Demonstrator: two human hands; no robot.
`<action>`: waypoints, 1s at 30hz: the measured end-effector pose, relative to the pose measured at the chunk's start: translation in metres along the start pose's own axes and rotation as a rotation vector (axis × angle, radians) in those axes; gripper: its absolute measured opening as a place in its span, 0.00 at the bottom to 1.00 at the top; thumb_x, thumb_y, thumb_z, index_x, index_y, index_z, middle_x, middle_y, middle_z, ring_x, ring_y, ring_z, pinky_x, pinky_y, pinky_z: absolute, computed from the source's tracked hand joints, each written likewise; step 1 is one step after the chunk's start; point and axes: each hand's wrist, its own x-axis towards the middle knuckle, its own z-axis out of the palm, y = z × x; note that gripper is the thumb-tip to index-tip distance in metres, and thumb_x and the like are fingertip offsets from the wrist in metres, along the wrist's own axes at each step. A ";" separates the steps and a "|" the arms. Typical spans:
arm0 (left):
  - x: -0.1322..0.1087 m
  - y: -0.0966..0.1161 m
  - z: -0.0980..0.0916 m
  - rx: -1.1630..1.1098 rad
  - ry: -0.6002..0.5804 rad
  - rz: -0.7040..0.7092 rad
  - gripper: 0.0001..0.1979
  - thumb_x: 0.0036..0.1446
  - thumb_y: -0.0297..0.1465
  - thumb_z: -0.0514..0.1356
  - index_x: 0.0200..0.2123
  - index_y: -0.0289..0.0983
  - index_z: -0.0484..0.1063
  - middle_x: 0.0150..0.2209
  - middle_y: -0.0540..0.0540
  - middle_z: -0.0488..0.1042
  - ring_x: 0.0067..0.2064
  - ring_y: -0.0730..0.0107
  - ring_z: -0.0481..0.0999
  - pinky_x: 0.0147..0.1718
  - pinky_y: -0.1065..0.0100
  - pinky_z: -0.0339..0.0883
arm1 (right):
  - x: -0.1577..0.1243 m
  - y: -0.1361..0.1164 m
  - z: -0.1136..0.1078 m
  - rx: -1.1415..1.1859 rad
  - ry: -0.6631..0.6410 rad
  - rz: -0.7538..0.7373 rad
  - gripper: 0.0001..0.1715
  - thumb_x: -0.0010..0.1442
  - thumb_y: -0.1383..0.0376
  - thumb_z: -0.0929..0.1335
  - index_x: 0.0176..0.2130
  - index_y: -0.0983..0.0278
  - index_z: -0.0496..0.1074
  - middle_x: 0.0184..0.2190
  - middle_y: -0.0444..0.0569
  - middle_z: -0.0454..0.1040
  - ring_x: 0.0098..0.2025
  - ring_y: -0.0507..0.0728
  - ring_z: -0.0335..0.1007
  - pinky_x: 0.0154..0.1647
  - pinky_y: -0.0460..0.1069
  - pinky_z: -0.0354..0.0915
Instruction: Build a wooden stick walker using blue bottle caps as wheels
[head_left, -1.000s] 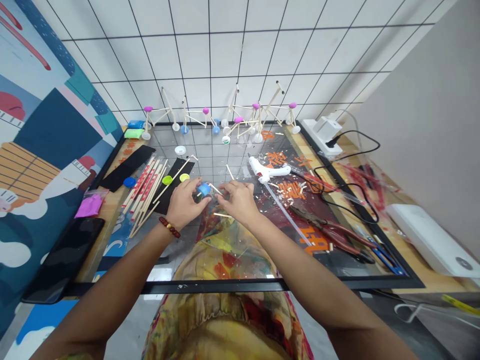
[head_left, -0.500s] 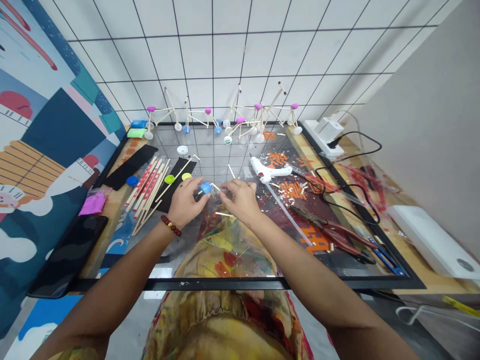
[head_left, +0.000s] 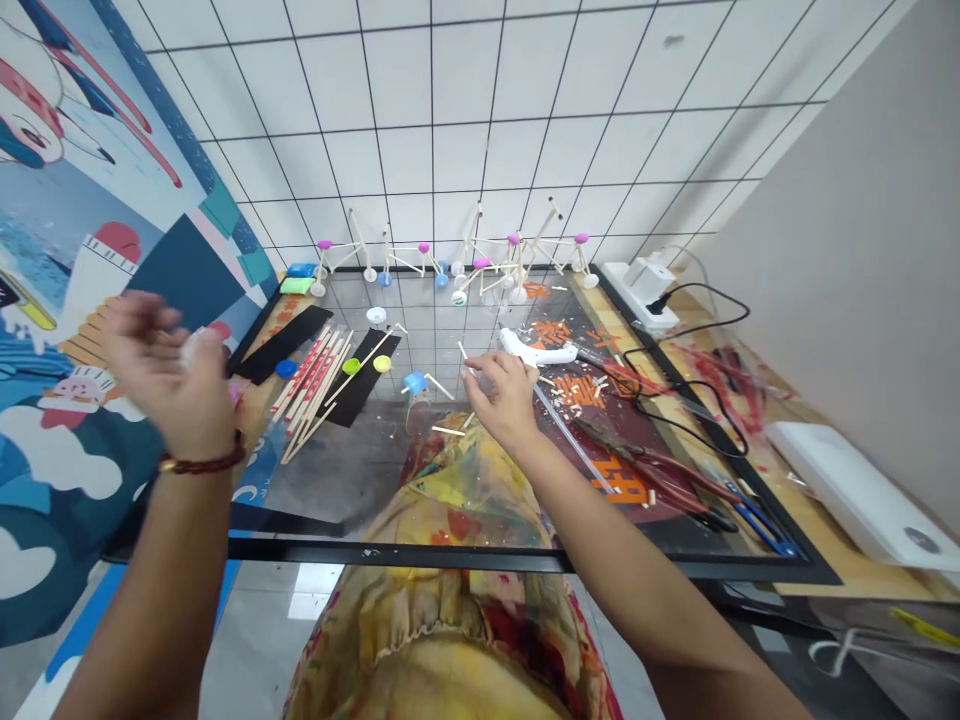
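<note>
My left hand is raised off the table at the far left, smeared by motion. Its fingers look curled, with a pale spot by the thumb that I cannot make out. Over the middle of the table, my right hand has its thumb and forefinger tips drawn together; whatever may be between them is too small to name. A short wooden stick lies just beyond those fingertips. To the left sits a blue bottle cap, beside a bent wooden stick piece. Another short stick lies nearer me.
Stick figures with pink blobs line the back edge. A white glue gun and red-handled pliers lie right, among wood scraps and a cable. Long sticks, black strips and coloured caps lie left. A power strip is at the back right.
My left hand has let go of the blue cap and swung up and left. The cap now lies on the table. My right hand has shifted slightly right, away from the bent stick piece.
</note>
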 end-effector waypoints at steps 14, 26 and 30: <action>-0.011 -0.012 0.076 0.422 -0.665 -0.270 0.15 0.46 0.44 0.66 0.22 0.37 0.75 0.25 0.45 0.77 0.31 0.61 0.75 0.30 0.66 0.61 | 0.001 0.012 -0.004 -0.061 0.111 -0.147 0.08 0.65 0.63 0.67 0.40 0.59 0.78 0.39 0.47 0.77 0.43 0.58 0.68 0.46 0.54 0.47; -0.057 -0.040 0.088 0.345 -0.681 0.131 0.16 0.55 0.34 0.60 0.45 0.35 0.78 0.47 0.35 0.77 0.49 0.48 0.75 0.49 0.53 0.67 | 0.002 0.009 -0.014 -0.214 0.047 -0.253 0.07 0.65 0.65 0.67 0.39 0.60 0.77 0.37 0.46 0.77 0.41 0.57 0.65 0.44 0.55 0.44; -0.067 -0.043 0.099 0.372 -0.761 0.246 0.15 0.56 0.29 0.56 0.45 0.35 0.78 0.44 0.35 0.78 0.49 0.47 0.74 0.52 0.49 0.65 | 0.003 0.012 -0.013 -0.226 0.051 -0.250 0.07 0.65 0.65 0.67 0.39 0.60 0.77 0.37 0.46 0.78 0.41 0.57 0.65 0.44 0.55 0.44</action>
